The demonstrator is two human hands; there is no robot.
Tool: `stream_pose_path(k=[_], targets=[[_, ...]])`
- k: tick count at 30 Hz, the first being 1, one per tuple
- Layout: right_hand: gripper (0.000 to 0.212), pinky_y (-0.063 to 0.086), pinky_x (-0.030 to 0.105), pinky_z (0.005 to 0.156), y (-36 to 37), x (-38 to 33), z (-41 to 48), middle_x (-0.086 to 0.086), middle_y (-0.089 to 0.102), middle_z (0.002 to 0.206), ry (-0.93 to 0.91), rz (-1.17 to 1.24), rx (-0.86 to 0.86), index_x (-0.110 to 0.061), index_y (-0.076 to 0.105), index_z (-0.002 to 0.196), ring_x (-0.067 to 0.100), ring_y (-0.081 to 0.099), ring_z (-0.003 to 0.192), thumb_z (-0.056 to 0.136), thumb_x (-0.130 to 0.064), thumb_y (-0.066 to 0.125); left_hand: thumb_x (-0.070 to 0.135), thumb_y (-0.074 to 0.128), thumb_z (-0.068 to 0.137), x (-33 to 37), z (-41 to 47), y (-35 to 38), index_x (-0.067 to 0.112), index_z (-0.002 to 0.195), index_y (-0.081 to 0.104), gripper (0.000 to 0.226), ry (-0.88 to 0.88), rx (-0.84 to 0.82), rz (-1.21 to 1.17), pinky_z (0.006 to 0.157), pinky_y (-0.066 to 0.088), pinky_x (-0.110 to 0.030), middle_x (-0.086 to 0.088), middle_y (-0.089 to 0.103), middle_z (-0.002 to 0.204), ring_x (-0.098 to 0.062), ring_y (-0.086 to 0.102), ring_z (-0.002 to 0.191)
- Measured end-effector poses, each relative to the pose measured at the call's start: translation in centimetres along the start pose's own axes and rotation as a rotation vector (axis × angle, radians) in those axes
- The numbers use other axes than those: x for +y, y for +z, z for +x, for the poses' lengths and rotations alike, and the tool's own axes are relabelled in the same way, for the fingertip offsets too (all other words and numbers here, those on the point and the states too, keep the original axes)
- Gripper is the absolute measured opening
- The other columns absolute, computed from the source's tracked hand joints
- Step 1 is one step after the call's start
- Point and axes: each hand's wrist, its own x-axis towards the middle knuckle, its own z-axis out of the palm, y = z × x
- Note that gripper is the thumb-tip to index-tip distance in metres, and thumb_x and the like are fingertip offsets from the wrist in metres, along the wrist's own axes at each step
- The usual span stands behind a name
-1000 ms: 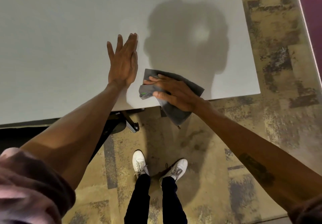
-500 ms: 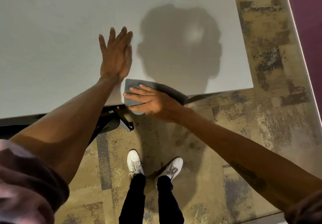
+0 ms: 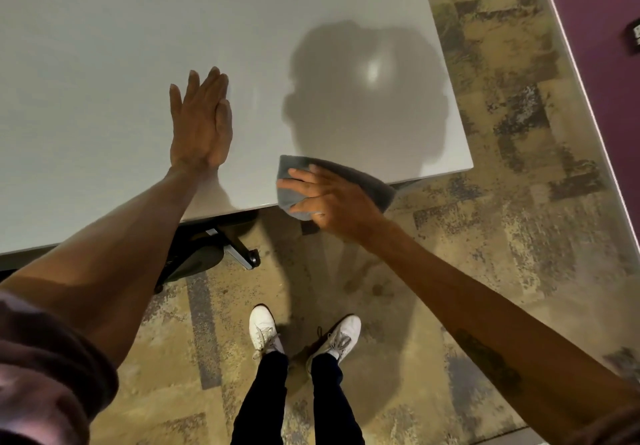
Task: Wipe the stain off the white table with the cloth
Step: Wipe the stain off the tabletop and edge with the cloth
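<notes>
The white table [image 3: 104, 64] fills the upper left of the head view. A grey cloth [image 3: 289, 195] lies over its near edge, partly hanging past the rim. My right hand [image 3: 332, 202] presses down on the cloth with fingers spread across it. My left hand [image 3: 201, 122] rests flat on the tabletop to the left of the cloth, fingers together and holding nothing. No stain shows on the visible surface. My head's shadow [image 3: 367, 98] falls on the table just beyond the cloth.
A black chair base with a caster [image 3: 239, 254] sits under the table's near edge. My white shoes [image 3: 263, 330] stand on patterned carpet [image 3: 502, 237] below. A purple wall [image 3: 602, 46] runs along the right.
My right hand slid the cloth left along the near edge, then back to the right. My left hand stayed flat on the table.
</notes>
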Motion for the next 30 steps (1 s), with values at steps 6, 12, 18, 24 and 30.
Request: stream_pose_path(k=[6,12,18,24,30], targets=[[0.03,0.027,0.039,0.119,-1.9,5.7,-5.8,-0.001,0.057,0.142,-0.007,-0.084,0.044,-0.029,0.072,0.111,0.02,0.048,0.137,0.084,-0.015,0.072,0.026,0.023,0.109,0.3,0.0,0.0,0.013,0.148,0.043,0.045,0.006,0.018,0.008,0.127,0.012,-0.058,-0.005,0.039,0.162,-0.034,0.026,0.154],[0.026,0.029,0.044,0.118,-4.3,8.7,-9.3,-0.003,0.056,0.144,0.067,-0.076,0.003,-0.028,0.076,0.106,0.02,0.044,0.141,0.092,-0.021,0.056,0.013,0.032,0.104,0.6,0.3,-0.1,0.007,0.135,0.045,0.034,0.058,0.038,0.155,0.109,0.032,-0.063,-0.013,0.048,0.144,-0.046,0.042,0.131],[0.026,0.031,0.051,0.116,-6.0,11.8,-13.4,0.003,0.059,0.14,0.113,-0.079,0.073,-0.022,0.078,0.1,0.027,0.048,0.137,0.086,-0.007,0.063,0.011,0.034,0.103,1.0,0.1,-0.2,0.004,0.121,0.047,0.022,0.104,0.096,0.153,0.102,0.035,-0.064,-0.015,0.052,0.129,-0.047,0.045,0.118],[0.023,0.027,0.051,0.119,-6.4,14.1,-16.1,0.004,0.059,0.138,0.224,-0.019,0.156,-0.019,0.079,0.092,0.024,0.045,0.138,0.085,-0.001,0.066,0.009,0.036,0.105,1.4,-0.2,-0.1,0.005,0.112,0.045,0.013,0.126,0.111,0.09,0.1,0.035,-0.067,-0.016,0.051,0.119,-0.046,0.045,0.11],[0.041,0.051,0.041,0.104,-8.2,13.8,-20.2,0.008,0.064,0.133,0.667,0.107,0.387,-0.006,0.079,0.095,0.024,0.061,0.123,0.07,0.015,0.056,0.009,0.039,0.103,1.5,0.1,0.0,0.008,0.1,0.042,0.004,0.177,0.146,0.115,0.085,0.036,-0.054,-0.011,0.047,0.102,-0.035,0.042,0.092]])
